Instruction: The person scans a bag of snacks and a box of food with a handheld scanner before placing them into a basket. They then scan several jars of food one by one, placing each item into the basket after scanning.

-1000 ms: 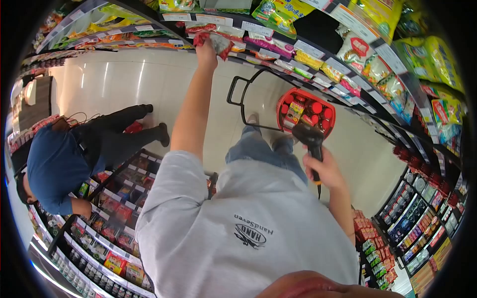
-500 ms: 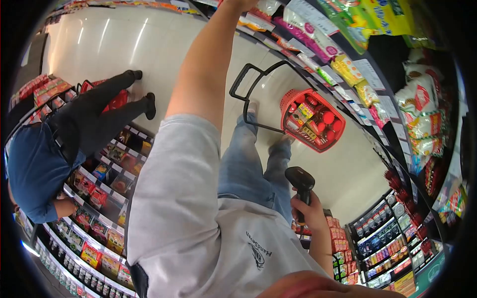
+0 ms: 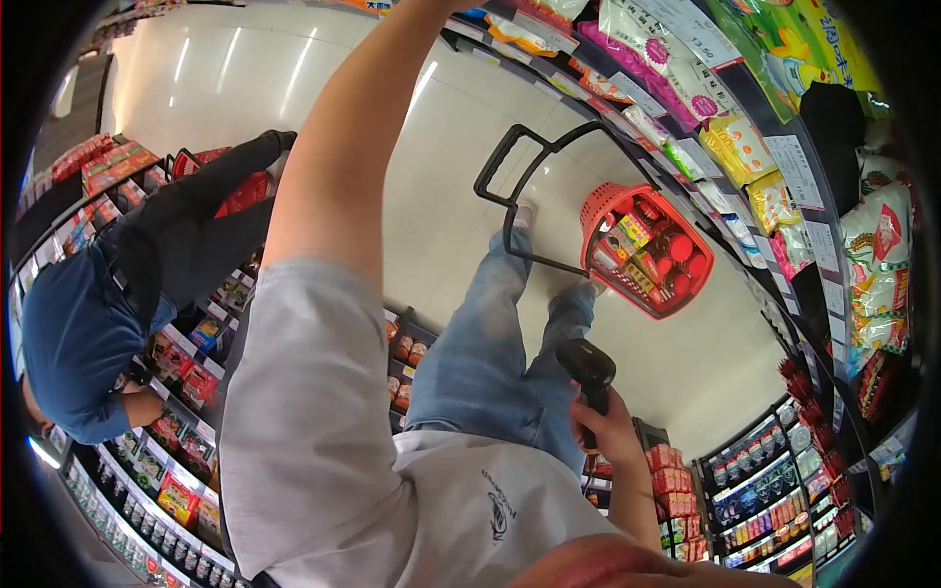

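While the right hand [image 3: 610, 428] grips the scanner [image 3: 585, 365] near the jeans [image 3: 480, 363], the left arm [image 3: 338, 167] stretches toward the far shelf [image 3: 542, 32], its unseen hand's grip untellable, seemingly a reach whose next move needs care.

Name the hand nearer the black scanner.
Right: the right hand grips the black scanner; the left hand is well away from it, mostly beyond the picture's top edge.

Bright store aisle with a glossy pale floor [image 3: 676, 363] streaked by reflected lights [image 3: 230, 56], dark curving shelves [image 3: 613, 118] along the right, and another stocked shelf rack [image 3: 802, 475] lower right.
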`<act>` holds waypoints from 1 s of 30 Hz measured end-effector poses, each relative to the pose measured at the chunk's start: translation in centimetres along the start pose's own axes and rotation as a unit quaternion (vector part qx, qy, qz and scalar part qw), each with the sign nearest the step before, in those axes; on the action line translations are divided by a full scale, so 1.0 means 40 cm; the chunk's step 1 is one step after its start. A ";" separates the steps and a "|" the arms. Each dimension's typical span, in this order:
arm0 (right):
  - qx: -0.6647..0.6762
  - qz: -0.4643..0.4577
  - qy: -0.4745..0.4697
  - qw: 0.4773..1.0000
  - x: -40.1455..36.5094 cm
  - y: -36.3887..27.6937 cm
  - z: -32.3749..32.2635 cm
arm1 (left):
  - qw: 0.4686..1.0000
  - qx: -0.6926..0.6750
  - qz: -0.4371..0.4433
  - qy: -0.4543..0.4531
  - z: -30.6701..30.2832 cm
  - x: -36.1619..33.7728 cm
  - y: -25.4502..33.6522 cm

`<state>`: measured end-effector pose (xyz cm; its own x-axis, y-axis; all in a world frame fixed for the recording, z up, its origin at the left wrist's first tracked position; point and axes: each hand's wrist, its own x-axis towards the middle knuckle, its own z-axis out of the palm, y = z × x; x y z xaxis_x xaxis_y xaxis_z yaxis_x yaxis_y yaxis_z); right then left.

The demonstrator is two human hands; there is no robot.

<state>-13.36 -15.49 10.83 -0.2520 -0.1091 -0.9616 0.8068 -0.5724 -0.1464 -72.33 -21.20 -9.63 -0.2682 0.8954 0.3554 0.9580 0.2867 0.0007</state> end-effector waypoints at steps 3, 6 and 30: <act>0.016 0.004 -0.007 1.000 0.015 0.025 -0.010 | 0.974 0.042 -0.210 -0.067 -0.049 -0.012 0.061; 0.032 -0.003 -0.024 0.999 0.043 0.048 -0.018 | 0.944 0.124 -0.299 0.055 0.117 -0.112 0.019; 0.150 -0.049 -0.060 0.986 0.120 0.235 -0.251 | 0.933 -0.099 -0.305 -0.162 0.004 -0.245 0.424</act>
<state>-1.64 -13.22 2.50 -0.3963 -0.1266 -0.9093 0.5861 -0.7972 -0.1444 -53.45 -25.05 -13.25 -0.7560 0.6510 -0.0692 0.6078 0.7372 0.2952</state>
